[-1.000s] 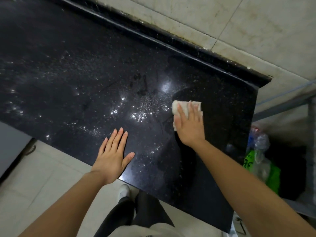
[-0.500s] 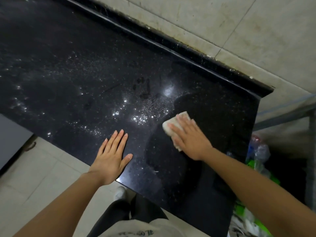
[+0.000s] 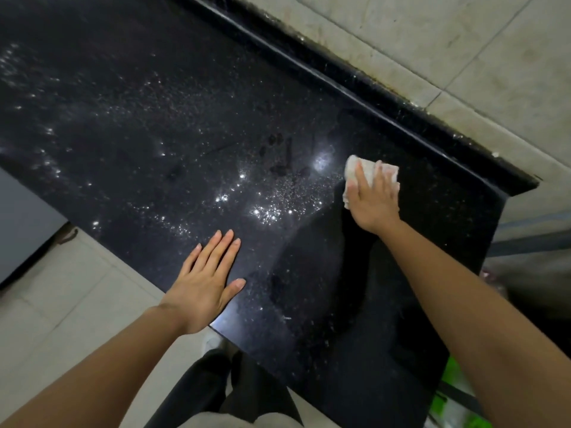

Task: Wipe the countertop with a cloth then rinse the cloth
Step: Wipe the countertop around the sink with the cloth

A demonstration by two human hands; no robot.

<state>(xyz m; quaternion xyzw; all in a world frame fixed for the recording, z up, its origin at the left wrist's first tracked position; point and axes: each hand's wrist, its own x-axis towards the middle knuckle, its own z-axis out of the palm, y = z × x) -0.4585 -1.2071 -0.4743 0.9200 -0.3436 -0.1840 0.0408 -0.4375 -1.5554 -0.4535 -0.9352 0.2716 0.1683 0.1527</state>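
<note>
A black speckled countertop [image 3: 185, 125] fills most of the head view, with shiny wet drops near its middle. A small white cloth [image 3: 352, 169] lies on it toward the right end. My right hand [image 3: 372, 199] presses flat on the cloth with straight fingers, covering most of it. My left hand [image 3: 207, 279] rests flat on the counter's front edge, fingers straight and together, holding nothing.
A raised black lip [image 3: 355, 78] runs along the back of the counter under a beige tiled wall [image 3: 432, 35]. The counter ends at the right, where green plastic bags [image 3: 448, 384] sit below. Pale floor tiles [image 3: 55, 304] lie in front.
My right hand slid the cloth back away from me and to the right, after pulling it nearer half a second ago. My left hand stayed put on the front edge.
</note>
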